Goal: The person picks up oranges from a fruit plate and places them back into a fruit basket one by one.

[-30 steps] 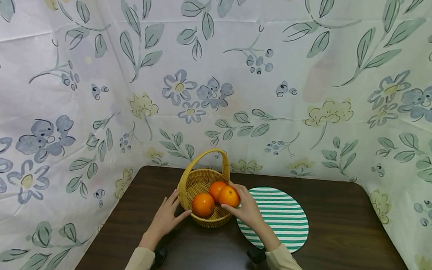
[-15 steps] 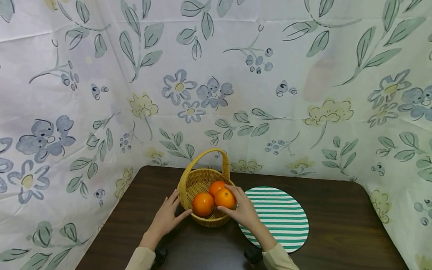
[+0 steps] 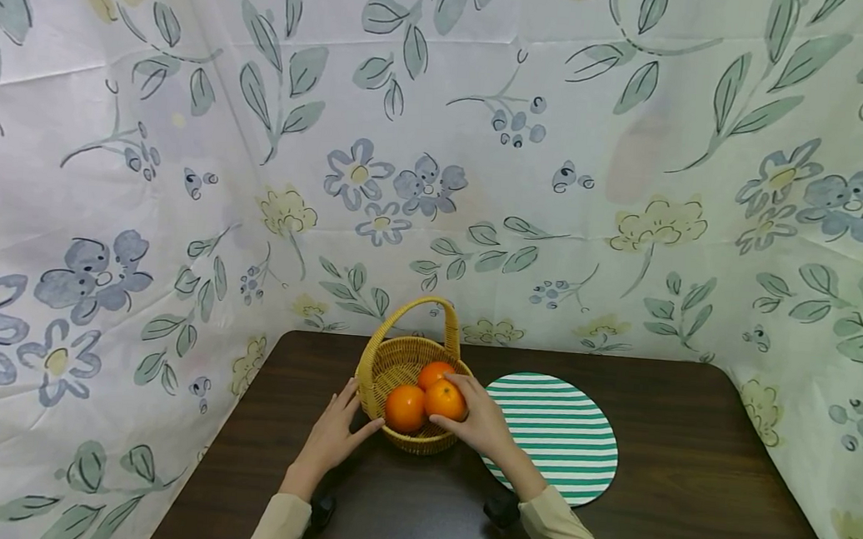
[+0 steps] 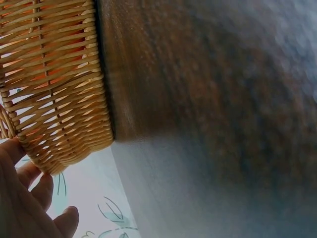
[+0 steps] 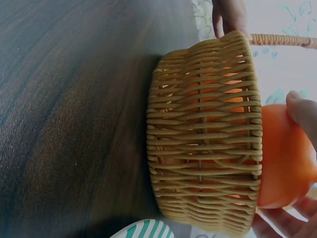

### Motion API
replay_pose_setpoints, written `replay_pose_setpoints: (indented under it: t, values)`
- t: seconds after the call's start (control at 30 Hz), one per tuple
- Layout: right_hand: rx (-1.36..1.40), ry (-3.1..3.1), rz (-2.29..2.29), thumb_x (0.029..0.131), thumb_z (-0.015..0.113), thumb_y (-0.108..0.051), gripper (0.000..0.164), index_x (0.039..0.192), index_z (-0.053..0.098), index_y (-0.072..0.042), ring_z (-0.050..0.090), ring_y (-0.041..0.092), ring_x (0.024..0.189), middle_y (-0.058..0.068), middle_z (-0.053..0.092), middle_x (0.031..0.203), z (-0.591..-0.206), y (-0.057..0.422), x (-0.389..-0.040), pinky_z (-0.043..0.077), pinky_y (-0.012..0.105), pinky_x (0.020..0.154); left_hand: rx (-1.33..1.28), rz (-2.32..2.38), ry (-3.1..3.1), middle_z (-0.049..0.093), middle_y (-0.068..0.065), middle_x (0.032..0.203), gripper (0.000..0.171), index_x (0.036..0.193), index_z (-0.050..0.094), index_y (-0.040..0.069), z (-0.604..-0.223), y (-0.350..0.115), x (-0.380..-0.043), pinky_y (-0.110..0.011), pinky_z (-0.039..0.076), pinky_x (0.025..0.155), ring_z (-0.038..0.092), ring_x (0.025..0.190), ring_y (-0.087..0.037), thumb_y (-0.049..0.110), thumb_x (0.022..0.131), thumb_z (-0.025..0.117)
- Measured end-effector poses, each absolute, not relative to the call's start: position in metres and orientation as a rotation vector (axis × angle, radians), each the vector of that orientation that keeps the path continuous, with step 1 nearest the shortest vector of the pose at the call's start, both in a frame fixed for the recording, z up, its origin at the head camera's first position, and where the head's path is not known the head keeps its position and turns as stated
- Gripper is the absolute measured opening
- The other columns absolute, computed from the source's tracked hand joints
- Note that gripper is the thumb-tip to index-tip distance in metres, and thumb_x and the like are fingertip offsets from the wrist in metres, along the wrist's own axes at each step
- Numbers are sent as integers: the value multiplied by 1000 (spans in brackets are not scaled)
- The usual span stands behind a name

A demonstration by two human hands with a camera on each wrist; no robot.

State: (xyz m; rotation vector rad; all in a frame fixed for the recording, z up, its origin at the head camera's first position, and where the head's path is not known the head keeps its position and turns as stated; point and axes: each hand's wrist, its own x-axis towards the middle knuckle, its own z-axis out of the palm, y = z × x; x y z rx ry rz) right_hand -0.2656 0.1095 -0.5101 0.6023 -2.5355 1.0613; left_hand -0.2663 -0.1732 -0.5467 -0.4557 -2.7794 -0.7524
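A yellow wicker basket [image 3: 419,445] with a tall arched handle stands on the dark table. Two oranges lie in it, one at the front [image 3: 404,409] and one behind [image 3: 435,373]. Thumb and fingers of my right hand [image 3: 486,422] grip a third orange [image 3: 444,399] at the basket's right side. The right wrist view has this orange [image 5: 282,156] sticking out past the woven rim. My left hand [image 3: 326,436] touches the basket's left side with spread fingers, the thumb near the front rim. Fingertips [image 4: 43,186] meet the wicker in the left wrist view.
A round placemat [image 3: 558,437] with green and white stripes lies right of the basket, partly behind my right forearm. The dark wooden table [image 3: 696,455] reaches back to a floral cloth [image 3: 592,231], which hangs behind and along both sides.
My right hand has moved a little to the left with its orange, farther over the basket and closer to the front orange. The left hand and the basket look unmoved.
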Motion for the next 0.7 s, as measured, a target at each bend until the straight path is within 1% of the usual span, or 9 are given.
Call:
replay_pose_setpoints:
  t: [0.1,0.27,0.33,0.5,0.7]
  values:
    - [605,-2537,1053,73,77,-40,66,130,52,-19,56,23,104,3,54,124,-511,108,-266,49,43,82,-456,-758,-2779,18,-8,154,82,146,31,16,-547,-173,-266,-52,18,111,20,140,-27,65,83,50]
    - [610,-2548,1035,73,76,-42,66,130,53,-17,56,24,103,4,55,123,-512,106,-267,49,43,83,-441,-762,-2802,15,-5,155,82,147,28,19,-548,-174,-266,-51,17,112,18,141,-25,66,83,48]
    - [606,-2557,1019,74,76,-44,66,130,53,-18,56,24,103,4,56,123,-513,105,-267,48,43,83,-430,-766,-2816,14,-3,155,82,148,26,21,-548,-174,-266,-50,16,113,15,142,-23,67,83,47]
    - [601,-2566,1003,74,75,-45,67,130,53,-18,55,25,104,4,56,123,-516,104,-268,43,46,85,-426,-778,-2823,13,-2,156,81,148,24,25,-546,-175,-265,-50,17,112,15,142,-23,68,83,47]
    - [599,-2602,982,74,76,-44,67,130,53,-16,53,25,106,6,56,122,-519,103,-269,40,46,87,-426,-790,-2819,13,-3,156,81,148,25,25,-546,-175,-265,-51,18,112,16,141,-25,68,83,47]
